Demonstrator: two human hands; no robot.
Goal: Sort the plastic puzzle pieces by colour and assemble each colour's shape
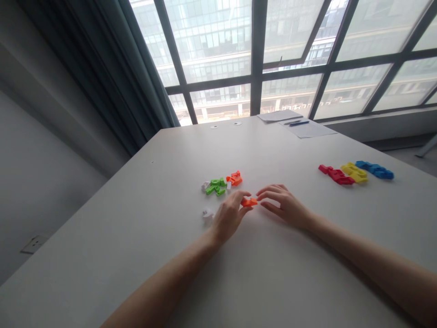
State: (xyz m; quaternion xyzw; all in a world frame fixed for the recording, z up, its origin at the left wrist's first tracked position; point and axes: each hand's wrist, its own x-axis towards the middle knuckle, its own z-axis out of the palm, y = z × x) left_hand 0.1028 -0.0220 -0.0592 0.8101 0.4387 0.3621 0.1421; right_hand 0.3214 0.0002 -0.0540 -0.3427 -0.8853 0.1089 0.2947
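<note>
Between the thumb and fingers of my left hand (230,213) is an orange plastic piece (250,202), held low over the table in front of me. My right hand (285,204) is just to the right of that piece, fingers apart and curved toward it, with nothing visible in them. Beyond my left hand lie loose orange pieces (235,178), green pieces (216,186) and a white piece (205,186). Another white piece (207,215) rests left of my left wrist, partly hidden by it. The exact shapes of the pieces are blurred.
On the right of the white table (136,232) lie rows of red pieces (337,176), yellow pieces (355,172) and blue pieces (374,169). Paper sheets (316,130) and a pen (299,123) are at the far edge, by the windows. A dark curtain (112,68) hangs at the left.
</note>
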